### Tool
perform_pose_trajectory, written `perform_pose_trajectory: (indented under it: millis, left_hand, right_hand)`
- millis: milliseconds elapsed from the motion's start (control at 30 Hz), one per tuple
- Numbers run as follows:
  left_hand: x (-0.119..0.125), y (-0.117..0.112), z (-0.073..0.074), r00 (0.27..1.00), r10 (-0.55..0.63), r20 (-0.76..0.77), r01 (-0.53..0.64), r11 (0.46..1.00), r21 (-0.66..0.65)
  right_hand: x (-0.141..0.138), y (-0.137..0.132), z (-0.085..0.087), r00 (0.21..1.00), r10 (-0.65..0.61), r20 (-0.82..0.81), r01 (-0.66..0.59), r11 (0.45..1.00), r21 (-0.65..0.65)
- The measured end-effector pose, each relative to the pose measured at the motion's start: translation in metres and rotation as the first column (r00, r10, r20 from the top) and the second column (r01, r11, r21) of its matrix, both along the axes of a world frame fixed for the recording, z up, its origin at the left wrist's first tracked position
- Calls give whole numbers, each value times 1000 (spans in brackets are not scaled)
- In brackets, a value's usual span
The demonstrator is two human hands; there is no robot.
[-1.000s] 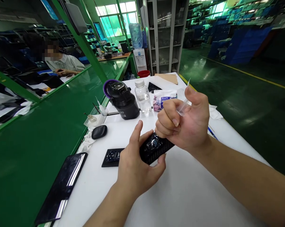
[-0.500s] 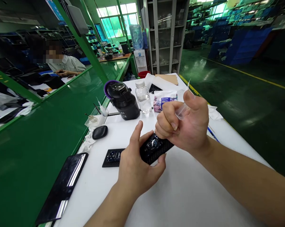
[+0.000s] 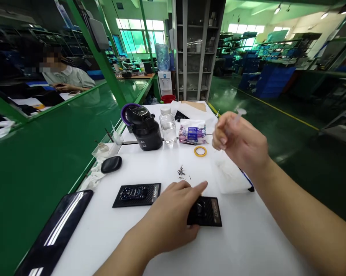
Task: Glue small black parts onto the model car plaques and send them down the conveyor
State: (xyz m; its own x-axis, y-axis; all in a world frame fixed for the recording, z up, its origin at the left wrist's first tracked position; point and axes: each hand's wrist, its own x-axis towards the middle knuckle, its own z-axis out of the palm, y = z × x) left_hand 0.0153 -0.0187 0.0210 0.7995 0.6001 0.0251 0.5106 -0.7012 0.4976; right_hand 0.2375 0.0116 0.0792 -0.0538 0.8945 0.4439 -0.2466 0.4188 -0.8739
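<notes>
Clasping a flat, weave-textured black plate [image 3: 207,213]

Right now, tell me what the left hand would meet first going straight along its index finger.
Likely the translucent plastic item on the white table, ahead of the left hand, though depth is unclear and it might pass above.

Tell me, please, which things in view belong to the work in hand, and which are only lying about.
Seemingly in use:
black patterned plate under the left hand
translucent plastic tool in the right hand
second black plate, probably

Apparently just lying about:
black flask with purple ring
clear capped bottle
black oval case
purple-and-white packet
yellow tape roll, perhaps
</notes>
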Motion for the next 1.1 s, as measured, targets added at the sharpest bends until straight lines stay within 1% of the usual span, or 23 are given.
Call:
perform_pose_trajectory:
  millis: [33,67,100,167,233,300,333,367,400,433,467,500,533,567,600,633,667,700,733,833,933,1000,1100]
  left_hand:
    - [2,-3,0,999,-33,-31,32,999,-23]
    - [3,-5,-1,997,-62,-48,60,997,-39]
    - [2,-5,-1,995,-85,-49,83,995,-47]
    - [-2,1,-2,995,-98,-9,97,995,-38]
    - [-10,13,-4,999,-13,53,12,1000,17]
    - [-19,29,-7,984,159,77,-168,978,125]
    - [-22,37,-9,968,240,66,-249,950,189]
    - [-25,43,-11,953,300,43,-301,920,249]
    - [-26,48,-13,943,332,13,-321,899,297]
    - [-27,52,-15,941,337,-18,-313,892,327]
    - [-25,53,-17,945,325,-45,-291,894,341]
    - [-23,54,-19,949,309,-65,-269,899,345]
    - [-20,54,-21,951,298,-79,-253,902,351]
    - [-17,53,-23,952,292,-95,-241,901,361]
    - [-13,53,-25,949,293,-113,-232,897,376]
    - [-10,53,-27,946,297,-131,-225,892,392]
    - [-7,53,-30,942,303,-147,-222,886,407]
    - [-4,54,-32,937,310,-159,-220,881,419]
    - [-2,56,-33,934,315,-169,-218,877,428]
    - [2,61,-36,933,306,-189,-200,878,436]
    - [3,64,-35,940,283,-191,-179,885,430]
    - [3,65,-34,943,280,-182,-180,886,428]
    - [5,64,-32,943,285,-174,-189,885,426]
  right_hand:
    - [9,0,-12,998,-64,10,64,997,-46]
    - [17,0,-26,986,-165,22,166,983,-84]
    - [24,1,-42,957,-284,52,288,950,-118]
    - [31,6,-73,931,-351,100,364,917,-164]
    - [31,11,-96,915,-367,170,396,897,-196]
    - [29,12,-104,872,-441,212,480,856,-192]
    - [29,10,-103,825,-519,224,555,818,-152]
    - [28,6,-100,753,-615,234,643,763,-63]
    - [27,0,-94,664,-707,243,715,696,70]
    - [26,-7,-87,583,-772,254,740,633,228]
    - [25,-16,-80,534,-796,286,702,606,376]
    - [22,-24,-73,524,-770,365,605,638,477]
    - [19,-33,-67,532,-685,498,469,728,500]
    - [15,-41,-62,528,-536,658,315,844,435]
    - [10,-48,-58,476,-362,802,170,932,320]
    - [4,-55,-56,383,-201,901,58,979,194]
    - [-3,-61,-55,275,-85,958,-11,996,91]
    - [-10,-67,-55,179,-15,984,-47,999,24]
    - [-16,-71,-56,107,25,994,-60,998,-19]
    - [-28,-81,-58,-10,113,994,-36,993,-113]
    - [-30,-84,-60,-72,133,989,-32,990,-136]
    - [-28,-84,-61,-64,114,991,-62,991,-118]
    - [-26,-81,-63,-23,89,996,-112,990,-91]
